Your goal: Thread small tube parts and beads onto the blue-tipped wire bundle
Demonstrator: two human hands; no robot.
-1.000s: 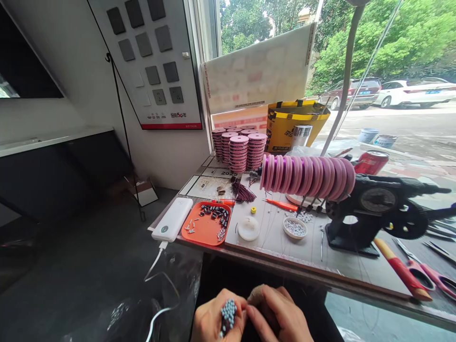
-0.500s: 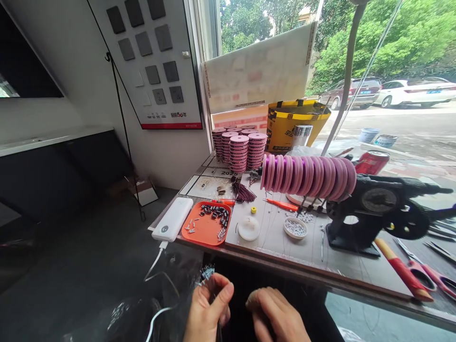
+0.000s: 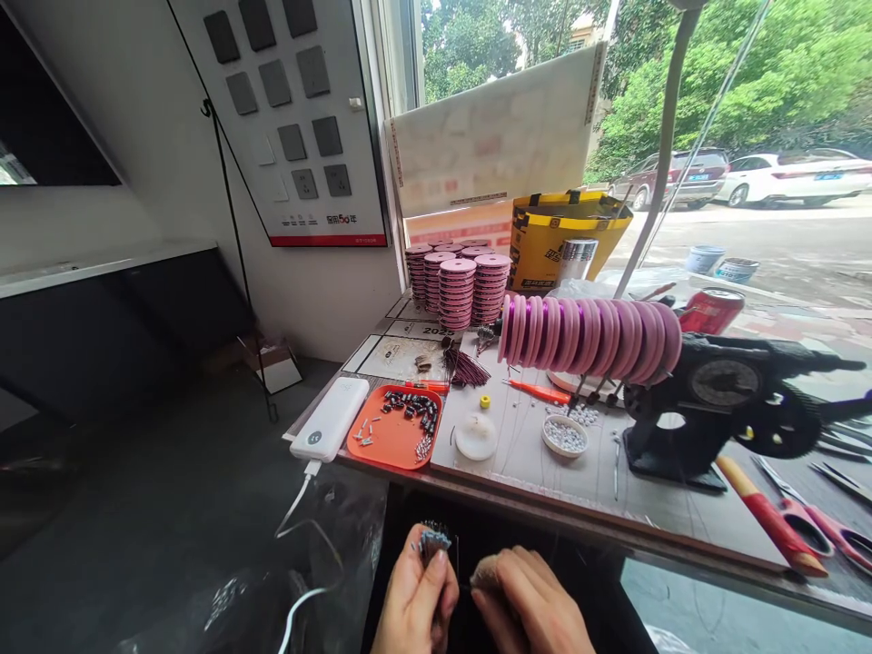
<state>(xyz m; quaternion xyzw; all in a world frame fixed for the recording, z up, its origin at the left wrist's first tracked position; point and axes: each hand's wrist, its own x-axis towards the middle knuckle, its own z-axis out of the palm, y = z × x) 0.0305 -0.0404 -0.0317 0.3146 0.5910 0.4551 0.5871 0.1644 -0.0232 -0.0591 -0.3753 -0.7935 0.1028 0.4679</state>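
Low in the view, in front of the table edge, my left hand (image 3: 417, 595) is closed around a bundle of thin strands with pale blue tips (image 3: 434, 542). The tips stick up above the thumb and first finger, while the lower part is hidden in the palm. Just to the right, my right hand (image 3: 531, 595) is curled with its fingertips pressed together. A beige covering (image 3: 485, 572) wraps one of its digits. Whatever those fingers pinch, if anything, is too small to see. A small gap separates the two hands.
On the table stand an orange tray (image 3: 391, 450) of small black and silver parts, a white power bank (image 3: 331, 420), a dish of grey beads (image 3: 565, 436) and a black winding machine (image 3: 708, 391) carrying pink spools (image 3: 589, 338). Scissors (image 3: 804, 527) lie at the right.
My left hand has moved right, closer to my right hand, and the blue-tipped bundle in it has turned more upright. My right hand has hardly moved.
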